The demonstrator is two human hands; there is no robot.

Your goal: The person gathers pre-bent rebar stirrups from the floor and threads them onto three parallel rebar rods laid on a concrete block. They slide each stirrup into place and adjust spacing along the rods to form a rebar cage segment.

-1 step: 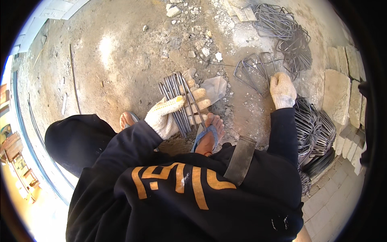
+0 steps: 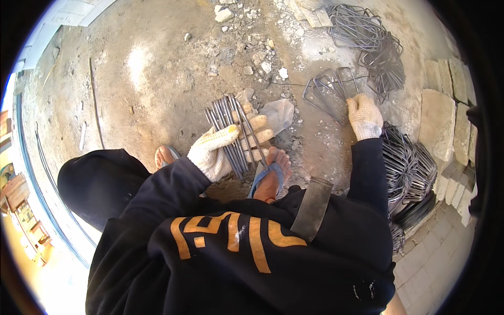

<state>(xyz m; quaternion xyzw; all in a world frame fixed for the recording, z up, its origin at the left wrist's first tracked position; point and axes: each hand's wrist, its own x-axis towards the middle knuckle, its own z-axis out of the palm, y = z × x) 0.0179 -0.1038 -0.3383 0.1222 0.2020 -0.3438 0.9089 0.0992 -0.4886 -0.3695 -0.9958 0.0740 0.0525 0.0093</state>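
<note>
A bundle of bent steel rebar stirrups (image 2: 224,116) lies across my left hand (image 2: 212,152), which wears a knitted cream glove. Its thumb presses over the rods while the fingers spread beneath them, above my sandalled foot (image 2: 271,181). To the right, my gloved right hand (image 2: 364,116) is closed at the near end of some loose stirrups (image 2: 343,86) on the ground. Its fingertips are partly hidden, but it appears to pinch one of these steel frames. A piece of clear plastic (image 2: 278,113) shows just beyond my left fingers.
Heaped stirrups (image 2: 357,29) lie at the far right, and bundled ones (image 2: 401,163) sit beside my right forearm. Pale blocks (image 2: 437,123) line the right side. Rubble (image 2: 224,14) is scattered ahead. A thin rod (image 2: 95,100) rests on the dirt floor at left.
My right hand has shifted very slightly left. The left hand still holds its bundle in the same place.
</note>
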